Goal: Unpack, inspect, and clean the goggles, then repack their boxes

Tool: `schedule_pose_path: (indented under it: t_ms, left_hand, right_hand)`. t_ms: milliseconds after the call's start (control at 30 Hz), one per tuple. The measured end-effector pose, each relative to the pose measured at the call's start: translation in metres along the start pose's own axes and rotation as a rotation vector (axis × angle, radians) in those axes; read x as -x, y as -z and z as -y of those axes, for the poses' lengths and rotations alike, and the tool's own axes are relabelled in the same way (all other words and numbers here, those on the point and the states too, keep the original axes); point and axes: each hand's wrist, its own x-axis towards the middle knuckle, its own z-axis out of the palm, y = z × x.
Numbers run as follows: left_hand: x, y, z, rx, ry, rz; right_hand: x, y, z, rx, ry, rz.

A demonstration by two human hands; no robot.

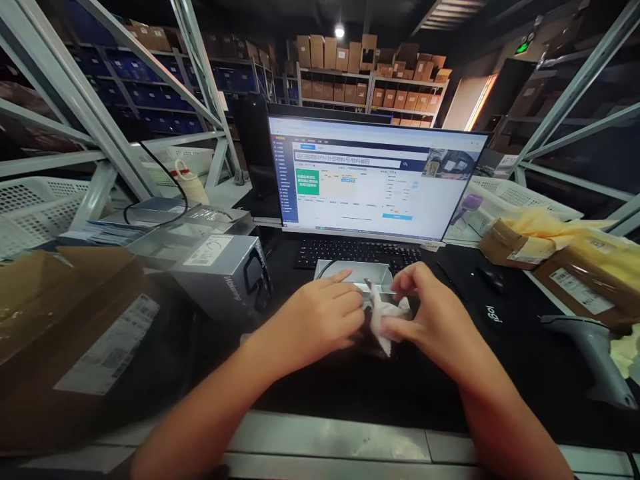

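My right hand (425, 310) pinches a crumpled white wrapper (384, 317) between thumb and fingers. Close beside it, my left hand (330, 313) has its fingers curled, with the index finger pointing out; what they hold, if anything, is hidden. A small dark tip pokes up at the wrapper's top. Just beyond both hands, a small open white box (383, 275) sits in front of the black keyboard (345, 252), and a dark cord shows at its left side.
A monitor (350, 200) stands behind the keyboard. To the left are grey printed boxes (220, 280) and an open cardboard box (60, 333). A scanner (595, 360), a mouse (491, 279) and cardboard packages (575, 280) lie to the right.
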Motion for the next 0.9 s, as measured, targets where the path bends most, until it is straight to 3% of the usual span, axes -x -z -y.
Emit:
schedule_pose_path:
  t_ms: [67, 233, 333, 400, 533, 633, 700, 800, 900]
  left_hand:
    - [0.0, 0.0, 0.0, -0.006, -0.009, 0.004]
    - [0.0, -0.008, -0.004, -0.079, -0.052, 0.044]
    - [-0.002, -0.014, -0.012, -0.193, -0.082, 0.01]
    - [-0.004, -0.016, -0.017, -0.26, -0.085, -0.035]
    - [-0.004, -0.017, -0.016, -0.35, -0.074, -0.082]
    - [-0.002, -0.014, -0.008, -0.352, -0.092, -0.101]
    - [-0.001, -0.01, -0.004, -0.308, -0.085, -0.098]
    - [0.0, -0.004, -0.003, -0.229, -0.067, -0.071]
    - [-0.001, -0.007, -0.008, -0.162, -0.079, -0.049]
  right_hand:
    - [0.001, 0.002, 0.0, 0.028, -0.024, 0.008]
    - [0.002, 0.01, -0.001, -0.156, 0.055, 0.477]
    - [-0.004, 0.011, -0.006, -0.178, 0.075, 0.625]
    - [-0.007, 0.005, -0.008, -0.202, 0.038, 0.628]
    - [-0.008, -0.014, -0.006, -0.223, 0.007, 0.456]
    - [-0.008, -0.019, -0.004, -0.219, 0.038, 0.408]
    - [-0.011, -0.011, -0.008, -0.275, 0.05, 0.473]
    - [-0.02, 0.01, -0.018, -0.37, 0.081, 0.684]
    - [-0.022, 0.02, -0.021, -0.325, 0.113, 0.803]
